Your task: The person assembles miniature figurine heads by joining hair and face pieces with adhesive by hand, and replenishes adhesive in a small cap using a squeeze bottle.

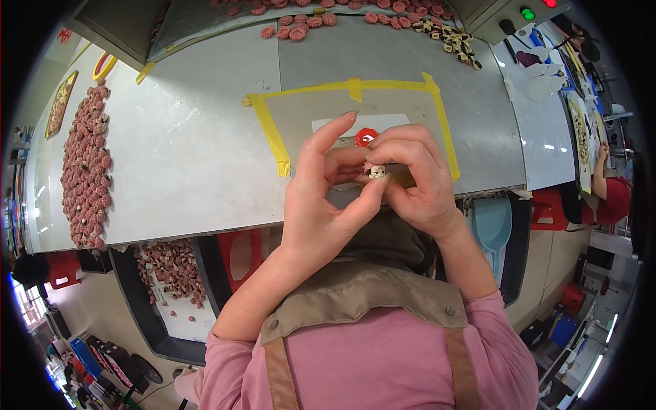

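Observation:
Between my two hands, over the near edge of the worktable, is a tiny doll head [376, 171] with a cream face and pinkish hair. My left hand [316, 195] pinches it from the left with thumb and fingertips, the index finger raised. From the right, my right hand [425, 179] closes on it, fingers bent over the top. Part of the head is hidden by the fingers. Just beyond the fingertips lies a round red object [366, 137] with a white mark, on a pale sheet [324, 126].
Yellow tape [268, 130] frames the work spot. Many pink pieces [86, 167] line the table's left side. More pink and cream pieces [451, 41] lie at the back. A bin [164, 347] of pieces and a light-blue scoop [492, 222] sit below the edge. Another person's red sleeve [615, 199] shows right.

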{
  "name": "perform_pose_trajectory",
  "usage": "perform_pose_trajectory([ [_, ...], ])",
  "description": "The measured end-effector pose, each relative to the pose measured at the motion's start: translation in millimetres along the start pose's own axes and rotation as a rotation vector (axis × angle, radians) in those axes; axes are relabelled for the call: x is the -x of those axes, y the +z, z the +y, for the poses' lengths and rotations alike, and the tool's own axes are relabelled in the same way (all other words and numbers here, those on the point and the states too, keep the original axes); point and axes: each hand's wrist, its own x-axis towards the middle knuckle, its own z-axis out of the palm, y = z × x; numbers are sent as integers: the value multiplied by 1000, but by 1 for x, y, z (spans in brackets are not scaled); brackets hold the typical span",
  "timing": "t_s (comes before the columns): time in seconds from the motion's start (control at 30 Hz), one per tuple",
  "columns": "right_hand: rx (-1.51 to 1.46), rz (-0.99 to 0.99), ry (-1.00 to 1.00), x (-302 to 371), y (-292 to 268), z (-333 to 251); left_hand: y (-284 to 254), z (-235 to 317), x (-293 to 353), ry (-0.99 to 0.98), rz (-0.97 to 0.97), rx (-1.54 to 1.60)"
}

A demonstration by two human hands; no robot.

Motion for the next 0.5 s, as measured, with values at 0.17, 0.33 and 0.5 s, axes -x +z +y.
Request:
perform_pose_trajectory([
  [0.17,41,27,-4,-3,4,0,-5,-4,-3,34,3,-16],
  [0.33,85,-53,15,-11,6,-12,-10,6,5,88,77,-185],
  [0.5,52,-16,54,0,11,-17,-53,30,6,146,14,-471],
])
